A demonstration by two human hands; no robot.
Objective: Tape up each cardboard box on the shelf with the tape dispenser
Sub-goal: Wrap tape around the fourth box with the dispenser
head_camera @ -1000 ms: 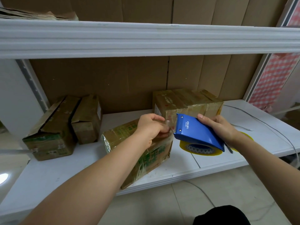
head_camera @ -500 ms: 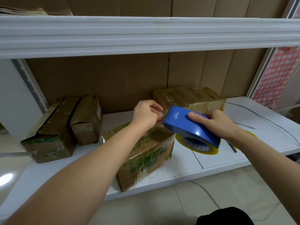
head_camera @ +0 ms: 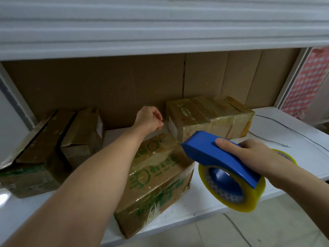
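Two hands work above the green-printed box (head_camera: 156, 177) on the shelf (head_camera: 293, 125): left hand (head_camera: 149, 120) pinches clear tape, right hand (head_camera: 249, 155) grips the blue tape dispenser (head_camera: 219, 157). Print unreadable.

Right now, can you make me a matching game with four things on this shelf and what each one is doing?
Things:
1. tape dispenser
2. box with green print
3. left hand
4. box at the back right

States:
A. pinches the clear tape end
B. held in the right hand
C. against the cardboard back wall
D. at the shelf's front edge, under the left arm

Pairs: 1-B, 2-D, 3-A, 4-C
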